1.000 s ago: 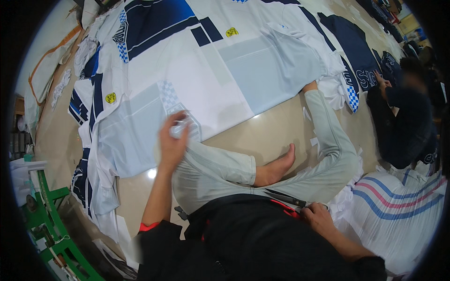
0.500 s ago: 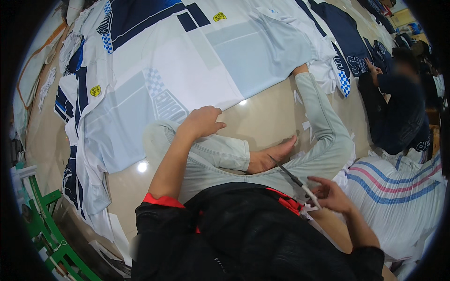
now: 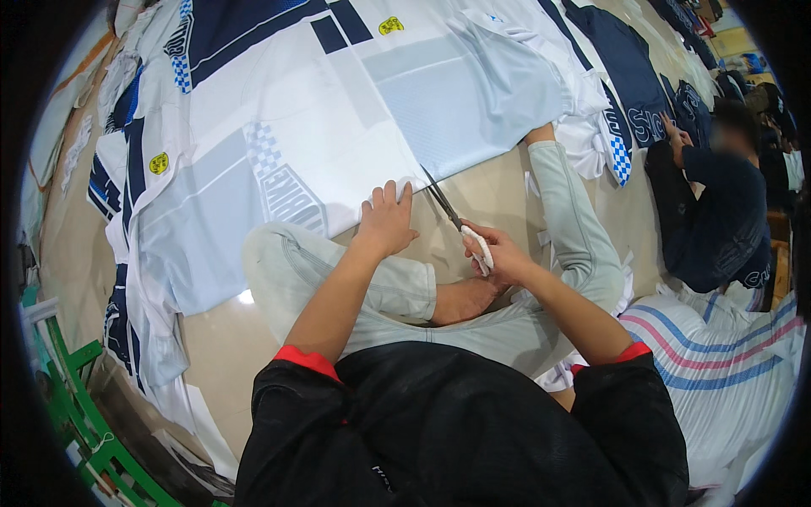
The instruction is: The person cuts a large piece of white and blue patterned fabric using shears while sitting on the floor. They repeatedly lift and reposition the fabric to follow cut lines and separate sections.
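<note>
Printed white and pale-blue fabric (image 3: pixel 338 118) with navy panels is spread over the floor in front of me. My left hand (image 3: pixel 387 221) rests by its near edge, fingers spread, the fingertips over the cloth. In my right hand (image 3: pixel 500 255) is a pair of scissors (image 3: pixel 445 203), its handles wrapped in something white. The dark blades point away from me, and their tips reach the edge of the fabric just right of my left fingertips. Whether the blades have entered the cloth cannot be made out.
My crossed legs in pale trousers (image 3: pixel 583 211) frame the near floor. On the right a person in dark clothes (image 3: pixel 722 194) sits handling navy fabric. A striped white sack (image 3: pixel 718 363) bulges beside me. A green metal frame (image 3: pixel 106 448) stands at lower left.
My right hand has swung forward and left from beside my hip, bringing the scissors up to the fabric edge. My left hand has shifted slightly right, its fingers now reaching forward.
</note>
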`<state>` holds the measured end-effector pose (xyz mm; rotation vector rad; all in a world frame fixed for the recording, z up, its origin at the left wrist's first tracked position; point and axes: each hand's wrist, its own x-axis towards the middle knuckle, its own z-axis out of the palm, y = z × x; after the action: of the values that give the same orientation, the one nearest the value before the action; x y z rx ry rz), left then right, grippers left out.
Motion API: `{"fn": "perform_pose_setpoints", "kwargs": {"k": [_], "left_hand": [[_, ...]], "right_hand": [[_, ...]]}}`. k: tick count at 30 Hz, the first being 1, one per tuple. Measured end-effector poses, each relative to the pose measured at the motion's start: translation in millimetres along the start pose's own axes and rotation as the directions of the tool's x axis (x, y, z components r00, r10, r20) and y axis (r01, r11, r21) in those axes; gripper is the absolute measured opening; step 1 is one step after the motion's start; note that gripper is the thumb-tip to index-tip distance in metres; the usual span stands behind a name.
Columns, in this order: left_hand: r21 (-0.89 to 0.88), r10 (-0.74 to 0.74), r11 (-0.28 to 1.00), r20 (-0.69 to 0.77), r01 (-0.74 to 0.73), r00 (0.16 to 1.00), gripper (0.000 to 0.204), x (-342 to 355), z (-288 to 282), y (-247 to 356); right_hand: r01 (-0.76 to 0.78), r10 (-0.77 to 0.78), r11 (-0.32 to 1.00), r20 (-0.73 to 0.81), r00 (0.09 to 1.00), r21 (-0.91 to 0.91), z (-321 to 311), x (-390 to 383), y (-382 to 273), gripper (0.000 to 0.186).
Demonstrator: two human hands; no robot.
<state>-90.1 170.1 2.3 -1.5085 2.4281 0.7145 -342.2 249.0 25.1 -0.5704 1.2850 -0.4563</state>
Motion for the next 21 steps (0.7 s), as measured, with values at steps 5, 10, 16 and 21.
{"fn": "perform_pose_setpoints", "kwargs": {"k": [5, 10, 16, 21], "left_hand": [[-0.115, 0.063, 0.992, 0.033, -0.059, 0.997, 0.099, 4.5, 5.5, -1.4], [-0.152, 0.067, 0.986, 0.004, -0.066, 0.998, 0.099, 1.6, 4.8, -2.0], [-0.191, 0.058, 0.98, 0.011, -0.055, 0.998, 0.098, 3.6, 1.9, -3.7], [-0.193, 0.052, 0.98, -0.023, -0.055, 0.998, 0.094, 3.6, 5.2, -3.8]], "right_hand": [[0.083, -0.086, 0.995, -0.048, 0.995, -0.056, -2.4, 23.9, 20.3, 0.068], [0.111, -0.124, 0.981, -0.07, 0.99, -0.16, 3.5, 31.0, 22.6, 0.07], [0.143, -0.156, 0.979, -0.077, 0.985, -0.148, 5.6, 29.1, 25.1, 0.07], [0.118, -0.157, 0.958, -0.132, 0.979, -0.261, 5.1, 34.3, 31.9, 0.068]]}}
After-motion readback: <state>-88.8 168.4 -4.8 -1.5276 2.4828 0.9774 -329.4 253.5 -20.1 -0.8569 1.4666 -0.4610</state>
